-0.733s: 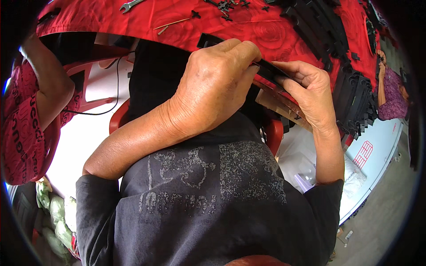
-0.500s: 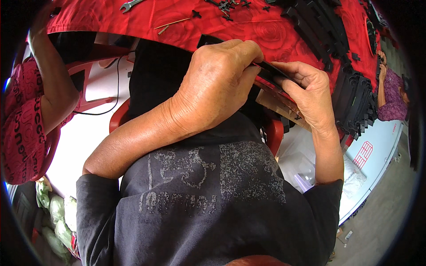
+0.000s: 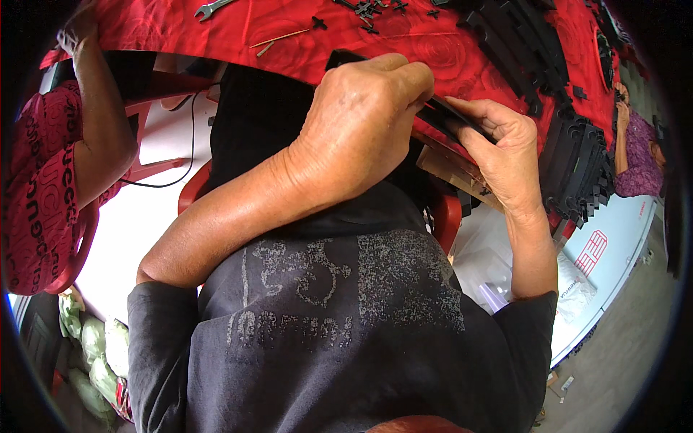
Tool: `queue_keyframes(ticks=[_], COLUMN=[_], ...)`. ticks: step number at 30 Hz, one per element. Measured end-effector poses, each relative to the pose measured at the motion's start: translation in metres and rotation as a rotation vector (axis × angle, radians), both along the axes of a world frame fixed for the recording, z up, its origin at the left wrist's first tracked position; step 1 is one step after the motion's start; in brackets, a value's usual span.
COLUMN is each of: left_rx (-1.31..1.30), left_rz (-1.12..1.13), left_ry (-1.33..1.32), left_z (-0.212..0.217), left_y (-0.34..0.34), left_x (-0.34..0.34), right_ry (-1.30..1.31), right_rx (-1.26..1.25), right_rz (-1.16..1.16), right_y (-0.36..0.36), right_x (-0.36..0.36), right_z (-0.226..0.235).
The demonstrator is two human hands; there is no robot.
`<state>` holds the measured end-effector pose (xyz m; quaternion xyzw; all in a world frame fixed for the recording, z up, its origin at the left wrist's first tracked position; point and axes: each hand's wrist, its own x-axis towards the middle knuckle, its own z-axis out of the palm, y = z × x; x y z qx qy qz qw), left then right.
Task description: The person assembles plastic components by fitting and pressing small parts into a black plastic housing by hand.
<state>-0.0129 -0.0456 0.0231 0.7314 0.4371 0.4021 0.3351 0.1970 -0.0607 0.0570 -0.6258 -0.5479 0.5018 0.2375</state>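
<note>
A long black plastic strip (image 3: 442,117) lies slantwise in front of me, at the near edge of the table. My right hand (image 3: 504,148) grips its right end, thumb below and fingers above. Over its middle my left hand (image 3: 364,126) is closed, knuckles up, fingers curled down against the strip. What those fingertips pinch, if anything, is hidden behind the hand. The strip's far left end (image 3: 343,58) shows beyond my left knuckles.
The red cloth (image 3: 426,50) holds a wrench (image 3: 214,8), thin sticks (image 3: 278,40) and small black cross-shaped pieces (image 3: 369,9). Stacked black parts (image 3: 577,166) stand right. A cardboard piece (image 3: 455,173) is below my right hand. Co-workers sit left (image 3: 50,187) and far right (image 3: 639,155).
My left hand has shifted slightly up along the strip, its fingers more bent. My right hand has hardly moved. The left co-worker's arm has moved a little.
</note>
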Motion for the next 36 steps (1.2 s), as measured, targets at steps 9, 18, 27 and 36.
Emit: queue_keyframes(ticks=[9, 18, 27, 36], left_rx=[0.057, 0.043, 0.029, 0.038], left_rz=[0.011, 0.015, 0.011, -0.003], left_ry=[0.085, 0.102, 0.146, 0.124], left_z=[-0.014, -0.019, -0.023, -0.025], left_y=[0.021, 0.023, 0.02, 0.021], left_x=[0.006, 0.01, 0.011, 0.011], right_ry=[0.035, -0.037, -0.282, -0.131], right_rx=[0.151, 0.183, 0.22, 0.077], right_rz=[-0.052, -0.044, 0.172, 0.098], right_y=[0.007, 0.01, 0.012, 0.016], right_x=[0.001, 0.002, 0.003, 0.004], right_z=[-0.032, -0.039, -0.041, -0.049])
